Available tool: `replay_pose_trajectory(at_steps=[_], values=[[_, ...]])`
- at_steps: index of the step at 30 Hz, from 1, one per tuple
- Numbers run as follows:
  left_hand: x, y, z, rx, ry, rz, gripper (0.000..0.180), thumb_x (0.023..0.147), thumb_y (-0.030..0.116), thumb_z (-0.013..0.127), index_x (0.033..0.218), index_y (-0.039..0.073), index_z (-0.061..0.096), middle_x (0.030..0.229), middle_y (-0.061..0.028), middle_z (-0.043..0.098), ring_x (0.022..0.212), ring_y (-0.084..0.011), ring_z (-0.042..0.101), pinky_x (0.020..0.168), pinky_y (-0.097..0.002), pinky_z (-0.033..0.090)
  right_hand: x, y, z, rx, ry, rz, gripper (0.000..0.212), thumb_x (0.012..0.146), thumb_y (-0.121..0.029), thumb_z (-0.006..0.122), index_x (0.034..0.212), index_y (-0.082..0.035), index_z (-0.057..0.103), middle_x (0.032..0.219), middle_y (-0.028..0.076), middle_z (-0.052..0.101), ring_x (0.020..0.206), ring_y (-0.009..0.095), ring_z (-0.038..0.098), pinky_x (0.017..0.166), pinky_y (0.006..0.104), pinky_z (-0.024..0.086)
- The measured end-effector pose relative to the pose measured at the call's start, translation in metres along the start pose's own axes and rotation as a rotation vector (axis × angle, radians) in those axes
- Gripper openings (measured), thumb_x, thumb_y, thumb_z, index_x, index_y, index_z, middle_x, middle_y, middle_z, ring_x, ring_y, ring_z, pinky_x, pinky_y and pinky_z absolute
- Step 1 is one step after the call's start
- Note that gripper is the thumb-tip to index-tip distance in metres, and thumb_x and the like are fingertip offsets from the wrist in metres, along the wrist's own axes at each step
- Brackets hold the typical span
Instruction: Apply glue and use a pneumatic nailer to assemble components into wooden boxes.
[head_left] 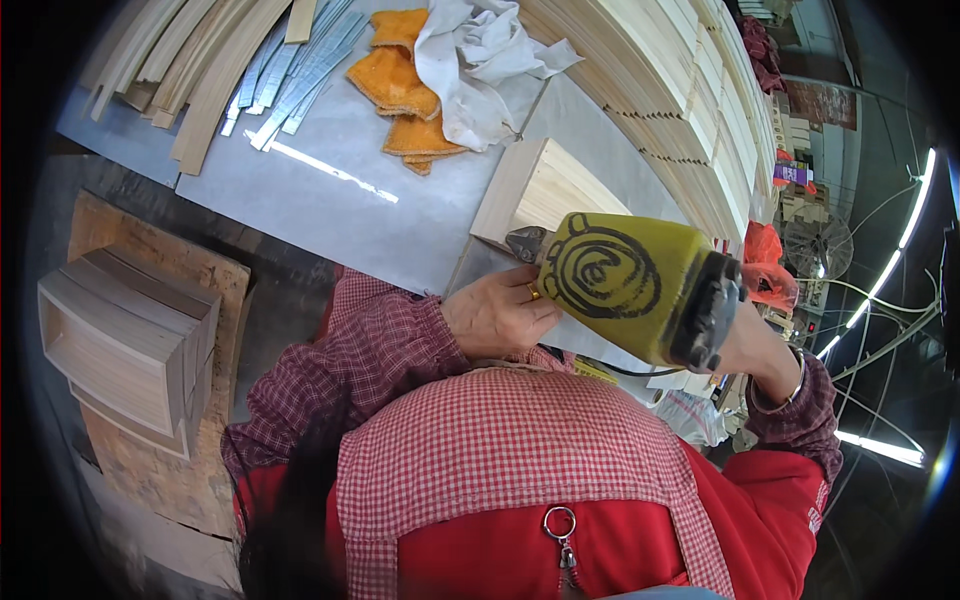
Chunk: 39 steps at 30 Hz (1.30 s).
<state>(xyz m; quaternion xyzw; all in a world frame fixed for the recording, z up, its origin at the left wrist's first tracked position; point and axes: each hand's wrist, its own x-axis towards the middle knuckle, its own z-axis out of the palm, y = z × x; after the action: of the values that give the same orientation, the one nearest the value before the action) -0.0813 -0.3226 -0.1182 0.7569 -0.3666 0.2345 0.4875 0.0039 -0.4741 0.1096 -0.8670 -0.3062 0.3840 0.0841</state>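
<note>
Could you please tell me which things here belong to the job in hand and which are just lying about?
In the job:
yellow tool
wood piece by its tip
silvery strips, perhaps
wood slats, perhaps

Apparently just lying about:
orange cloth
white cloth
red bag

On the table [330,225], rags [458,85] lie between metal strips [308,78] at left and stacked planks [680,85] at right; before them, a wooden workpiece [562,188] lies behind a bottle [630,285]
</note>
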Motion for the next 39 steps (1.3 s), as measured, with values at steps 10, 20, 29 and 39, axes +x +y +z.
replay_pose_trajectory(at_steps=[10,20,29,39], values=[[0.027,0.01,-0.017,0.135,-0.035,0.021,0.019,0.076,0.004,0.062,0.093,-0.004,0.062,0.106,-0.0149,0.063,0.104,-0.0272,0.06,0.096,-0.0375,0.047,-0.093,0.034,0.048,0.223,0.696,0.324,0.026,0.066,-0.008,0.066,0.09,0.002,0.061,0.078,0.008,0.062,0.06,0.018,0.05,0.058,0.0302,0.043],[0.098,0.002,-0.002,0.323,-0.49,-0.079,0.071,0.073,0.035,0.071,0.132,0.003,0.046,0.138,-0.0193,0.043,0.129,-0.0364,0.04,0.11,-0.0469,0.028,-0.19,0.169,0.171,0.353,0.929,1.062,0.033,0.071,-0.01,0.06,0.101,0.002,0.06,0.074,0.014,0.064,0.06,0.027,0.054,0.057,0.0336,0.044],[0.128,-0.007,0.021,0.475,-0.803,-0.025,0.103,0.059,0.056,0.075,0.142,0.008,0.036,0.146,-0.0219,0.03,0.132,-0.0427,0.031,0.111,-0.0531,0.018,-0.211,0.193,0.231,0.122,1.057,1.132,0.048,0.07,-0.014,0.064,0.118,-0.009,0.056,0.08,0.016,0.066,0.067,0.037,0.062,0.058,0.0414,0.046],[0.129,-0.005,0.024,0.478,-0.808,-0.062,0.098,0.062,0.051,0.075,0.141,0.008,0.038,0.144,-0.0215,0.031,0.13,-0.0407,0.032,0.11,-0.0522,0.021,-0.235,0.248,0.289,0.101,0.917,1.357,0.051,0.073,-0.02,0.064,0.122,-0.01,0.052,0.082,0.015,0.067,0.07,0.037,0.063,0.06,0.0407,0.048]])
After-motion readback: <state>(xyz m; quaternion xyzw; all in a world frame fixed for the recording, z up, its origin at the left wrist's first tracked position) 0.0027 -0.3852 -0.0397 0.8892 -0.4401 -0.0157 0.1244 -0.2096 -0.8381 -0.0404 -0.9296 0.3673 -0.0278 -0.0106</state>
